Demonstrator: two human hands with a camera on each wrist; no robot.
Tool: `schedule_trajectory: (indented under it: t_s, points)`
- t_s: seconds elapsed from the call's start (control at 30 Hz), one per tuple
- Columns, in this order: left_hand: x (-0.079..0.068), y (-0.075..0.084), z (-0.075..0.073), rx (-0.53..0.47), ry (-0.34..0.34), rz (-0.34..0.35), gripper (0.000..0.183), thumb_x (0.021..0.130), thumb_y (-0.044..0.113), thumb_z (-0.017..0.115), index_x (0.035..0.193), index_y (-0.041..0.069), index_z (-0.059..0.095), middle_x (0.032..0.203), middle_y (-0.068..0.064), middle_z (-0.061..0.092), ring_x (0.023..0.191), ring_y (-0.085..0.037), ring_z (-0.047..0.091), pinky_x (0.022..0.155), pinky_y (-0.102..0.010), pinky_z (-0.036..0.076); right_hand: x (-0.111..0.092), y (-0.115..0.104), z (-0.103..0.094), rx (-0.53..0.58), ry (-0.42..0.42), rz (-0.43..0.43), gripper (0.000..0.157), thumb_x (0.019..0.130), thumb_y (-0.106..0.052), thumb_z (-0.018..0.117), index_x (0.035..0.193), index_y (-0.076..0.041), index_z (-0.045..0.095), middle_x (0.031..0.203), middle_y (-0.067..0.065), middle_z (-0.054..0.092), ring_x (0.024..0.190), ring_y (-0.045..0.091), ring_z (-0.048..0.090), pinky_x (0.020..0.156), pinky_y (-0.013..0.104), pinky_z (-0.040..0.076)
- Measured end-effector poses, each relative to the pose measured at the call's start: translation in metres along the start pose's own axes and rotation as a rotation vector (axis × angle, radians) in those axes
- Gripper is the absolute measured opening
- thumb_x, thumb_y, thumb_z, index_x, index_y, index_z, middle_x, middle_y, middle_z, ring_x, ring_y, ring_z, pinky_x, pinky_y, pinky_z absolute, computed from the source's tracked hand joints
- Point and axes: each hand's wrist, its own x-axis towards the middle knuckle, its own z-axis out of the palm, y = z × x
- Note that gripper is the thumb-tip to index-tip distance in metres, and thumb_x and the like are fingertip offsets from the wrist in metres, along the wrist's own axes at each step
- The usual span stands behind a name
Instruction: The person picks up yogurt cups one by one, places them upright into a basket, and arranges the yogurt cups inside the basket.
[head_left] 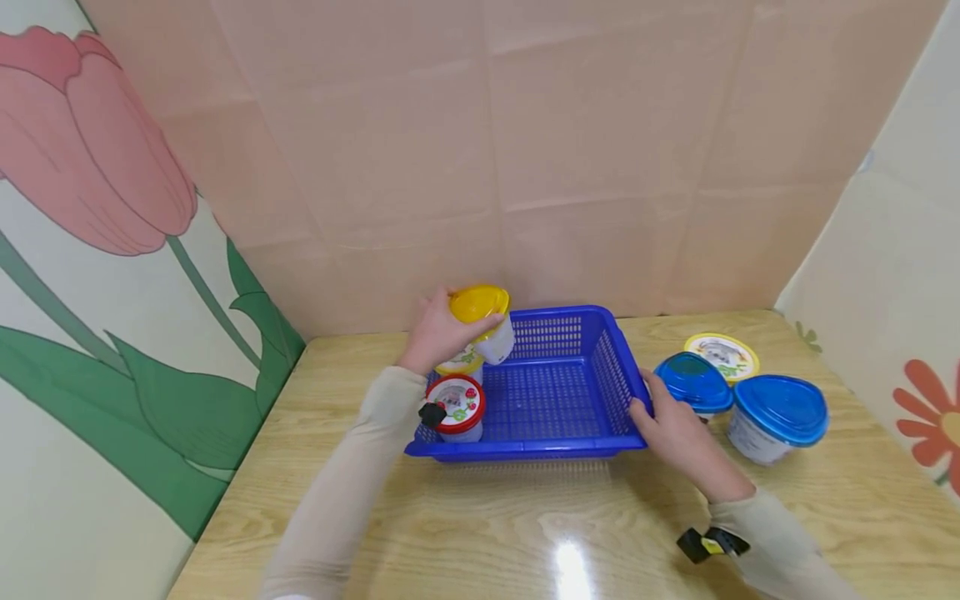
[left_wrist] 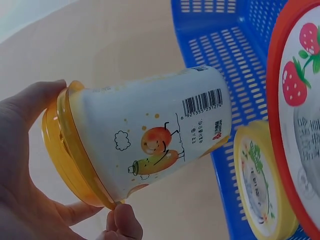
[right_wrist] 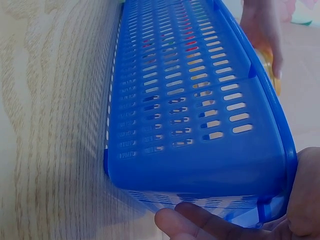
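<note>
My left hand (head_left: 435, 335) grips a white plastic tub (left_wrist: 155, 135) by its yellow lid, above the back left part of a blue mesh basket (head_left: 540, 408). In the left wrist view the tub lies tilted, with a fruit drawing and a barcode on its side. Two tubs stand in the basket's left end: a red-lidded one (head_left: 457, 400) at the front and a yellow-lidded one (left_wrist: 260, 185) behind it. My right hand (head_left: 675, 425) holds the basket's right rim, fingers against the outer wall in the right wrist view.
Right of the basket stand two blue-lidded tubs, one nearer (head_left: 780, 412) and one (head_left: 692, 383) close to my right hand. Behind them is a container with a yellow-rimmed round lid (head_left: 722, 357). A paper-covered wall (head_left: 487, 167) rises behind the wooden table (head_left: 480, 517).
</note>
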Motion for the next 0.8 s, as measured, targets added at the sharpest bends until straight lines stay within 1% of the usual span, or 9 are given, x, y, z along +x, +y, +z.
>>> schedule_trajectory:
  t_s: [0.17, 0.23, 0.4, 0.57, 0.8]
  points:
    - [0.003, 0.003, 0.009, 0.001, -0.037, -0.013, 0.099, 0.062, 0.077, 0.065, 0.134, 0.014, 0.04, 0.123, -0.011, 0.044, 0.101, -0.023, 0.045, 0.083, -0.038, 0.047, 0.0, 0.0, 0.0, -0.007, 0.006, -0.002, 0.067, 0.099, -0.039, 0.031, 0.148, 0.002, 0.01, 0.129, 0.038, 0.044, 0.105, 0.044, 0.056, 0.076, 0.057, 0.048]
    - [0.004, 0.003, 0.013, 0.0, -0.062, -0.02, 0.098, 0.062, 0.076, 0.065, 0.134, 0.014, 0.039, 0.124, -0.01, 0.042, 0.1, -0.024, 0.046, 0.081, -0.038, 0.047, 0.0, 0.0, 0.0, -0.009, 0.006, -0.003, 0.067, 0.099, -0.04, 0.03, 0.148, 0.002, 0.011, 0.129, 0.038, 0.044, 0.105, 0.044, 0.056, 0.076, 0.057, 0.048]
    - [0.005, 0.001, 0.022, 0.029, -0.121, -0.016, 0.097, 0.063, 0.076, 0.064, 0.134, 0.015, 0.038, 0.12, -0.008, 0.04, 0.099, -0.023, 0.045, 0.079, -0.036, 0.047, -0.001, 0.001, 0.0, -0.019, 0.013, -0.009, 0.066, 0.099, -0.039, 0.031, 0.147, 0.002, 0.012, 0.129, 0.038, 0.044, 0.105, 0.043, 0.056, 0.075, 0.055, 0.048]
    - [0.007, -0.001, 0.028, 0.057, -0.139, 0.008, 0.097, 0.062, 0.077, 0.064, 0.132, 0.015, 0.039, 0.119, -0.008, 0.041, 0.102, -0.022, 0.041, 0.081, -0.038, 0.045, -0.001, 0.001, 0.001, -0.032, 0.023, -0.011, 0.065, 0.099, -0.038, 0.031, 0.147, 0.002, 0.014, 0.128, 0.038, 0.045, 0.104, 0.045, 0.056, 0.074, 0.055, 0.048]
    - [0.013, -0.006, 0.032, 0.064, -0.168, 0.015, 0.096, 0.062, 0.075, 0.067, 0.132, 0.016, 0.04, 0.118, -0.006, 0.043, 0.105, -0.022, 0.039, 0.083, -0.039, 0.045, 0.0, 0.0, 0.001, -0.044, 0.022, -0.004, 0.065, 0.099, -0.039, 0.031, 0.147, 0.002, 0.015, 0.128, 0.038, 0.045, 0.106, 0.047, 0.055, 0.076, 0.058, 0.047]
